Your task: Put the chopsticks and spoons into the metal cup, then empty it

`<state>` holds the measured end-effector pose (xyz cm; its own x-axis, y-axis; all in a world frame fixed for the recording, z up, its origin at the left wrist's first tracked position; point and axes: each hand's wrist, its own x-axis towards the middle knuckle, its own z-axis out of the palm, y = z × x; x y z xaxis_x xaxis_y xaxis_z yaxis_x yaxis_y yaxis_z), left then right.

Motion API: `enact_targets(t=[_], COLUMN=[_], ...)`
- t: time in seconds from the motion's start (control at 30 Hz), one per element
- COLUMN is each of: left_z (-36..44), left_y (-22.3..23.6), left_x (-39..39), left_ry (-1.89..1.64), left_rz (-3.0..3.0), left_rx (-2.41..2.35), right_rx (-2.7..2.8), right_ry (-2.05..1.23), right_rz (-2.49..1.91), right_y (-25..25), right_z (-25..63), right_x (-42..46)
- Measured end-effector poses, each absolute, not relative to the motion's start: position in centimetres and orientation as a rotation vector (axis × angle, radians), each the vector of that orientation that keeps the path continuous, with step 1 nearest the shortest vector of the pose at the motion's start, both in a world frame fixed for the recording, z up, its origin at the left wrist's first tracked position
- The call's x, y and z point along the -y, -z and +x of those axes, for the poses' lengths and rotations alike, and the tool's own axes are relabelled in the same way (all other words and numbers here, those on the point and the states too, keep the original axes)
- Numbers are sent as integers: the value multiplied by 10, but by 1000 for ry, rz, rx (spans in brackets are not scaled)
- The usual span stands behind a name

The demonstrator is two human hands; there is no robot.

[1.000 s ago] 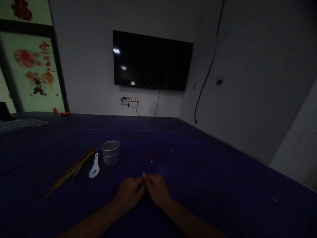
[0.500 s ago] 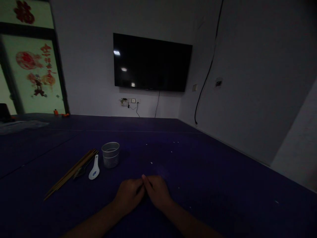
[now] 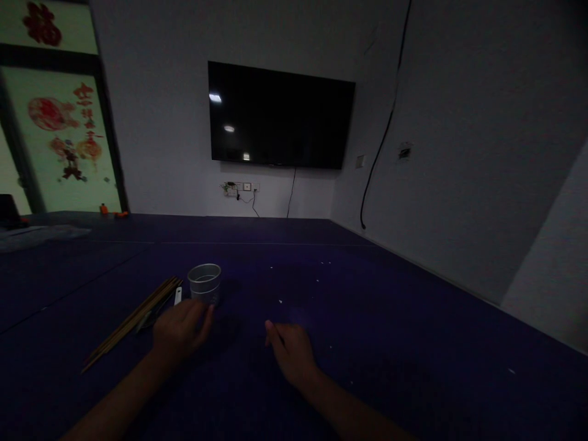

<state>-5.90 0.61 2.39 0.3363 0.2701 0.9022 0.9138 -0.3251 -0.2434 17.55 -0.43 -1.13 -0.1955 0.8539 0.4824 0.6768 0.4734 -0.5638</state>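
Observation:
My left hand [image 3: 180, 329] is in front of the metal cup [image 3: 204, 280], its thumb apart from the fingers and nothing seen in it. It covers the bowl of a white soup spoon, whose handle [image 3: 178, 296] shows above the knuckles. Whether the fingers touch the cup or the spoon, I cannot tell. To the left lie several wooden chopsticks [image 3: 131, 323] in a bundle, with a dark utensil [image 3: 149, 317] partly hidden beside them. My right hand [image 3: 290, 352] rests on the purple surface, fingers curled closed and thumb on top, with no object showing.
The wide purple tabletop [image 3: 390, 318] bears a few small white scraps [image 3: 280, 301]. Clear plastic sheeting [image 3: 43, 236] lies at far left, and small orange items [image 3: 104, 209] stand near the door. A black cable [image 3: 379, 150] hangs down the right wall; a television [image 3: 281, 116] is mounted behind.
My left hand has parted from my right hand and moved left, over the spoon and up to the cup. The right hand has stayed nearly in place.

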Motion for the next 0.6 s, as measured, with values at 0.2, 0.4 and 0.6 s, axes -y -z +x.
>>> enact_targets(t=[0.2, 0.4, 0.6], left_z=[-119, -151, -161], left_y=[-41, -39, -39], left_x=[-21, -29, -37], left_ry=[564, 444, 493], left_rz=[-1512, -1472, -1508], left_rx=[1884, 2471, 2807], right_rx=[1961, 1951, 1960], right_ry=[-272, -310, -315], right_rz=[-1246, -1228, -1246], right_y=[11, 9, 10], right_z=[174, 175, 175], right_x=[6, 7, 7])
